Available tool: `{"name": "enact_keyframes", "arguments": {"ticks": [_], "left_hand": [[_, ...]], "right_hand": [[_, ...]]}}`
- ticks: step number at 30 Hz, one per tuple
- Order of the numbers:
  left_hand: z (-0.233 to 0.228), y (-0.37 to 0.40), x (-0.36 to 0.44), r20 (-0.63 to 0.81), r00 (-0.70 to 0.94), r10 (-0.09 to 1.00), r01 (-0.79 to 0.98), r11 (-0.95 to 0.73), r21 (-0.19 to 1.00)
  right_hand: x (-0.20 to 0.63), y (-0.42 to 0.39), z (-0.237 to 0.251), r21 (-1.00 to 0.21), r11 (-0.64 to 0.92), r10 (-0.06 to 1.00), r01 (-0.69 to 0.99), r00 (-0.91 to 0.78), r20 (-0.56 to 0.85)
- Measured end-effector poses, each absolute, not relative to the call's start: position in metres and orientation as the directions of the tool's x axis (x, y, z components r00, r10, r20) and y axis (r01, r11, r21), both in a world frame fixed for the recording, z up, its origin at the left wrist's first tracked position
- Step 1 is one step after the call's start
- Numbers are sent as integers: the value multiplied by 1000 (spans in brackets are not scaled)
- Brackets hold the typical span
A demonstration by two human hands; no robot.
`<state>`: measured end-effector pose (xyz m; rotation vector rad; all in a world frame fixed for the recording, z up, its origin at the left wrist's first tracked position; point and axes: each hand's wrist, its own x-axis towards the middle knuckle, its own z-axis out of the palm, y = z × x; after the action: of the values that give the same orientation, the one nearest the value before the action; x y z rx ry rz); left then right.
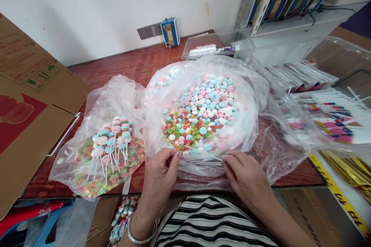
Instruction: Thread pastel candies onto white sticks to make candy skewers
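Observation:
A large clear plastic bag (246, 104) lies open before me, full of pastel pink, blue and white candy tablets (213, 98). Colourful ring-shaped candies (185, 125) are heaped at its near left. At the bag's near edge, my left hand (162, 173) is closed, thumb and forefinger pinched together; what is between them is too small to make out. My right hand (243, 171) is closed around thin white sticks (210, 161) that point toward the left hand. To the left, assembled candy skewers on white sticks (111, 142) rest on another bag of ring candies (107, 181).
A cardboard box (34, 85) stands at the left. Clear plastic bins (307, 142) with packaged items are on the right, and another bin (191, 44) sits behind the bag. A blue device (170, 32) leans by the wall socket. Metal shelving (263, 7) rises at the back right.

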<state>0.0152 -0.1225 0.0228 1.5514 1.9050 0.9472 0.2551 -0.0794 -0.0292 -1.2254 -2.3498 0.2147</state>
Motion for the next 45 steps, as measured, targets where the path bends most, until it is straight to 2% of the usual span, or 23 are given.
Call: {"name": "enact_keyframes", "arguments": {"ticks": [2, 4, 6, 8, 13, 22, 27, 30, 32, 34, 36, 38, 40, 42, 45], "left_hand": [[19, -122, 22, -87, -228, 970, 459, 186, 869], [14, -118, 33, -222, -195, 955, 195, 260, 946], [10, -113, 44, -288, -192, 938, -44, 285, 958], [9, -108, 53, -295, -206, 933, -169, 263, 950], [13, -104, 59, -283, -204, 937, -254, 228, 940], [17, -103, 55, -272, -190, 943, -305, 207, 930], [14, -104, 52, -277, -98, 956, -291, 238, 927], [15, -98, 52, -285, -5, 958, -254, 275, 927], [15, -89, 48, -282, 26, 959, -188, 281, 941], [16, -75, 40, -250, -4, 968, -36, 250, 968], [17, -58, 29, -155, -62, 986, 255, 166, 953], [19, -40, 20, -22, -55, 998, 589, 50, 806], [19, -22, 16, 51, 28, 998, 802, -52, 595], [19, -4, 19, 58, 97, 994, 882, -113, 458], [13, 25, 29, 52, 169, 984, 910, -175, 376]], "right_hand": [[259, -81, -25, -388, 596, 794, 703, -444, 414], [258, -83, -23, -413, 628, 770, 659, -453, 449], [256, -85, -23, -419, 662, 743, 621, -475, 471], [254, -85, -26, -421, 673, 734, 608, -479, 482], [253, -82, -31, -419, 673, 732, 610, -466, 497], [252, -79, -30, -436, 660, 744, 612, -454, 489], [247, -85, -17, -440, 705, 708, 556, -525, 472], [243, -86, -9, -517, 700, 704, 493, -596, 385], [244, -82, -5, -556, 644, 751, 526, -573, 328], [249, -73, -3, -561, 570, 817, 600, -486, 311], [258, -62, -1, -567, 489, 872, 663, -385, 301], [268, -51, 0, -586, 421, 907, 692, -304, 292], [276, -41, 0, -619, 370, 928, 692, -250, 275], [279, -34, -1, -652, 340, 940, 677, -226, 256], [280, -28, -3, -681, 312, 950, 663, -218, 222]]}}
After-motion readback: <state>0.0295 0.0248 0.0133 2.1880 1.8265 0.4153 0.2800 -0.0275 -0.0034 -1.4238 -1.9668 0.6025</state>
